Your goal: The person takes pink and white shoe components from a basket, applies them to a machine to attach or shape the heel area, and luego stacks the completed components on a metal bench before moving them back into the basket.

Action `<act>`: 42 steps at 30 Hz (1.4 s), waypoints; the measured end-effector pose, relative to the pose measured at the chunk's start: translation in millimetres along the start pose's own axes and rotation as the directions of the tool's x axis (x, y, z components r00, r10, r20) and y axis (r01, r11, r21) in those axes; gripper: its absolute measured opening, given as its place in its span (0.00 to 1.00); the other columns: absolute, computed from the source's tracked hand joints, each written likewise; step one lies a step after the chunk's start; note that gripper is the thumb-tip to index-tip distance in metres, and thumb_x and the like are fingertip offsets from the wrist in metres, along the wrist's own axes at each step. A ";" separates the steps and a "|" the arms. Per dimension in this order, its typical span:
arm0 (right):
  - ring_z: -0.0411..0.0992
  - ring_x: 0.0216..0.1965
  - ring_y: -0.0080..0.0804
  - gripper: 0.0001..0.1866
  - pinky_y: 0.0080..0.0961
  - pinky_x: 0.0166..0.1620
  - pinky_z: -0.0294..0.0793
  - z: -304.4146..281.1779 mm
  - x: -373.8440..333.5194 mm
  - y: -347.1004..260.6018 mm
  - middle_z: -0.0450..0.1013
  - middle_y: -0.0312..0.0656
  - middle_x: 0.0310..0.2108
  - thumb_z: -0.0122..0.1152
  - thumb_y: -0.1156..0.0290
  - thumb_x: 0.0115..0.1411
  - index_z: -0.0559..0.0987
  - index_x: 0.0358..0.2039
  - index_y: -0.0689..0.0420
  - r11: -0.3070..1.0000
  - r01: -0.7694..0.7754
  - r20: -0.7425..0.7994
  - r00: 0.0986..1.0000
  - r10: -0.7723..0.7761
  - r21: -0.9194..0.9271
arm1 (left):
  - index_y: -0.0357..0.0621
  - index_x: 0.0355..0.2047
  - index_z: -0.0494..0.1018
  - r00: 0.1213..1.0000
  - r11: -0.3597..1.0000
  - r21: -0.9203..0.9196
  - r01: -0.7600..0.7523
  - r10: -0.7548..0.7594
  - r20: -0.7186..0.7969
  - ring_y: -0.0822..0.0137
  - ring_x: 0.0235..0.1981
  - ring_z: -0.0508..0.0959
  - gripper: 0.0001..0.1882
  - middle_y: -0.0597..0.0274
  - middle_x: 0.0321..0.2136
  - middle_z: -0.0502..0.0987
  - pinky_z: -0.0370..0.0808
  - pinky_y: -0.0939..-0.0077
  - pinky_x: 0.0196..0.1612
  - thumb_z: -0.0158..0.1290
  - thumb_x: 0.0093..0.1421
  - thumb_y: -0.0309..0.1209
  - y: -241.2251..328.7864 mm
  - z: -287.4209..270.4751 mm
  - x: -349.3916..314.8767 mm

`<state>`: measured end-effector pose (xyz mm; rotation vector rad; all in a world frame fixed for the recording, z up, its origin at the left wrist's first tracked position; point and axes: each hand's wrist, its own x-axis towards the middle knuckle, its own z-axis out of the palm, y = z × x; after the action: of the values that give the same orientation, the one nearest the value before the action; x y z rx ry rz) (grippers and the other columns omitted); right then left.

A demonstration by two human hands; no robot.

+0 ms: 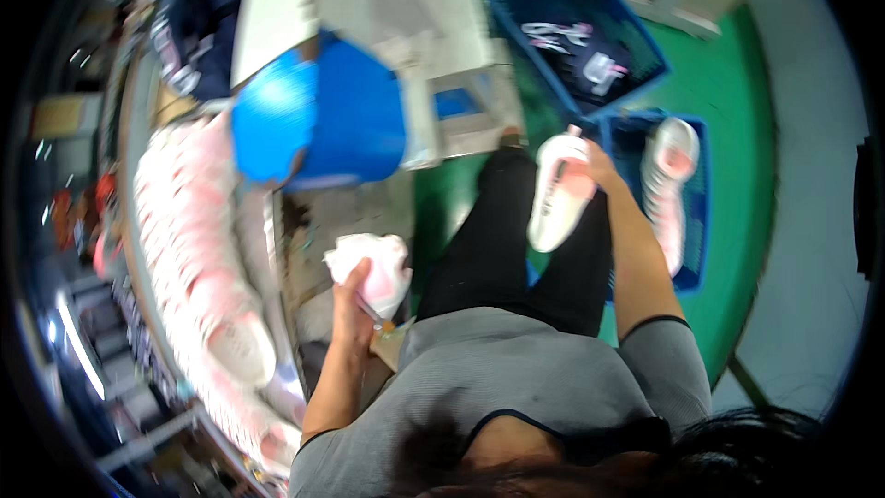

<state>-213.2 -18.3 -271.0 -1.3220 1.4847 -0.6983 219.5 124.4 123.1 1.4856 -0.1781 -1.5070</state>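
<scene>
My right hand [599, 166] grips a white and pale pink shoe [556, 207] by its side, over my right thigh. The shoe points toward me, with dark marking along its middle. My left hand [350, 293] is closed around a blurred white and pink bundle [383, 267], perhaps cloth; its exact kind does not show. A thin, metallic-looking piece [371, 310] sticks out beside my left thumb; I cannot make out what it is.
A long row of pink and white shoes [198, 231] lines the left. A blue machine cover or bin [355, 120] stands ahead. Right of my legs, a blue crate [705, 212] holds another pink shoe [671, 194]; a farther blue crate [645, 32] contains dark shoes [590, 60].
</scene>
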 end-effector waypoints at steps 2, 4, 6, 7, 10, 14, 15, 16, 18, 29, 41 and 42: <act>0.70 0.49 0.38 0.34 0.31 0.52 0.68 17.3 -2.7 -30.4 0.70 0.49 0.47 0.68 0.66 0.46 0.67 0.54 0.59 0.994 -0.010 -0.032 0.999 0.007 -0.113 | 0.35 0.50 0.66 0.971 0.975 0.145 -0.171 0.192 -0.144 0.62 0.41 0.77 0.24 0.55 0.40 0.75 0.74 0.68 0.46 0.57 0.54 0.32 7.3 -7.3 -38.3; 0.71 0.46 0.37 0.23 0.32 0.50 0.69 23.8 -3.0 -40.6 0.72 0.46 0.43 0.61 0.73 0.51 0.71 0.49 0.58 0.996 -0.067 -0.142 0.988 0.058 -0.060 | 0.35 0.49 0.67 0.879 0.916 0.211 -0.340 0.390 -0.274 0.65 0.41 0.75 0.26 0.57 0.41 0.74 0.72 0.71 0.46 0.59 0.53 0.32 17.3 -9.0 -75.3; 0.71 0.46 0.38 0.18 0.31 0.50 0.69 8.5 5.5 5.5 0.72 0.46 0.44 0.61 0.71 0.52 0.75 0.44 0.59 0.978 0.176 -0.205 0.967 -0.151 0.108 | 0.35 0.49 0.66 0.719 0.805 0.269 -0.529 0.593 -0.361 0.67 0.44 0.73 0.25 0.59 0.43 0.73 0.68 0.72 0.49 0.59 0.54 0.32 25.1 -20.1 -98.1; 0.71 0.46 0.38 0.16 0.31 0.50 0.69 1.4 4.1 -1.4 0.72 0.46 0.46 0.61 0.69 0.52 0.77 0.42 0.59 0.974 0.228 -0.233 0.947 -0.221 0.003 | 0.35 0.50 0.65 0.649 0.759 0.296 -0.581 0.650 -0.394 0.67 0.45 0.71 0.23 0.59 0.44 0.71 0.67 0.72 0.50 0.57 0.56 0.31 28.1 -38.5 -108.9; 0.68 0.51 0.44 0.31 0.33 0.53 0.65 -23.6 -9.6 -12.0 0.70 0.51 0.49 0.66 0.63 0.50 0.68 0.53 0.63 0.993 0.053 -0.442 0.892 -0.096 -0.107 | 0.35 0.51 0.64 0.375 0.617 0.349 -0.706 0.743 -0.554 0.68 0.45 0.71 0.22 0.59 0.45 0.71 0.67 0.74 0.49 0.52 0.60 0.34 18.8 -111.9 -109.2; 0.67 0.49 0.43 0.38 0.31 0.53 0.66 -55.3 -15.4 -12.2 0.66 0.52 0.50 0.70 0.60 0.47 0.65 0.53 0.67 0.981 0.182 -0.592 0.785 -0.181 -0.058 | 0.32 0.45 0.70 0.383 0.702 0.510 -0.497 0.705 -0.597 0.70 0.45 0.71 0.19 0.56 0.43 0.73 0.66 0.75 0.49 0.52 0.61 0.36 44.8 -238.2 -54.4; 0.66 0.49 0.42 0.38 0.30 0.52 0.67 -54.5 -25.6 -40.1 0.65 0.52 0.50 0.70 0.60 0.47 0.65 0.53 0.67 0.978 0.198 -0.569 0.813 -0.125 0.068 | 0.32 0.45 0.70 0.287 0.628 0.570 -0.530 0.765 -0.577 0.69 0.45 0.71 0.19 0.56 0.43 0.74 0.66 0.75 0.49 0.52 0.60 0.35 59.3 -252.0 -33.4; 0.66 0.49 0.41 0.37 0.30 0.52 0.67 -49.9 -40.3 -73.9 0.65 0.53 0.51 0.69 0.61 0.48 0.64 0.53 0.67 0.970 0.213 -0.565 0.818 -0.113 0.115 | 0.31 0.46 0.70 0.189 0.548 0.630 -0.550 0.816 -0.546 0.68 0.45 0.72 0.20 0.55 0.43 0.74 0.66 0.74 0.49 0.52 0.60 0.35 75.2 -265.5 -12.5; 0.66 0.49 0.41 0.36 0.30 0.52 0.67 -31.8 -64.6 -127.7 0.65 0.52 0.51 0.66 0.62 0.51 0.62 0.55 0.66 0.957 0.260 -0.569 0.810 -0.143 0.128 | 0.31 0.47 0.69 -0.030 0.284 0.665 -0.691 0.908 -0.418 0.66 0.47 0.72 0.21 0.54 0.44 0.74 0.67 0.73 0.49 0.53 0.59 0.34 102.9 -285.4 11.7; 0.63 0.52 0.35 0.32 0.26 0.56 0.60 143.9 -130.0 -281.2 0.62 0.47 0.53 0.63 0.76 0.53 0.60 0.56 0.65 0.792 0.481 -0.325 0.869 -0.374 0.376 | 0.38 0.52 0.65 0.081 0.179 0.744 -0.644 0.983 -0.166 0.65 0.44 0.70 0.26 0.56 0.43 0.71 0.68 0.72 0.47 0.56 0.55 0.36 7.2 -220.0 -85.1; 0.62 0.51 0.35 0.43 0.32 0.53 0.64 150.1 -208.5 -379.4 0.61 0.45 0.51 0.63 0.74 0.50 0.50 0.63 0.57 0.820 0.500 -0.006 0.855 -0.519 0.280 | 0.37 0.47 0.67 0.823 0.884 -0.418 -0.209 0.390 0.413 0.74 0.37 0.74 0.22 0.63 0.38 0.74 0.73 0.77 0.38 0.54 0.59 0.40 -69.4 -0.9 37.9; 0.63 0.50 0.34 0.41 0.30 0.51 0.65 134.5 -192.8 -372.0 0.61 0.45 0.50 0.60 0.73 0.53 0.49 0.64 0.56 0.827 0.470 -0.008 0.871 -0.491 0.309 | 0.36 0.49 0.66 0.801 0.893 -0.370 -0.258 0.411 0.435 0.72 0.38 0.74 0.25 0.61 0.40 0.73 0.73 0.77 0.40 0.54 0.59 0.41 -67.5 -4.8 28.9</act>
<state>36.9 101.5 70.6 -1.4716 0.9319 -1.1422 195.2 141.5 55.8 0.7448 -0.4862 -1.5149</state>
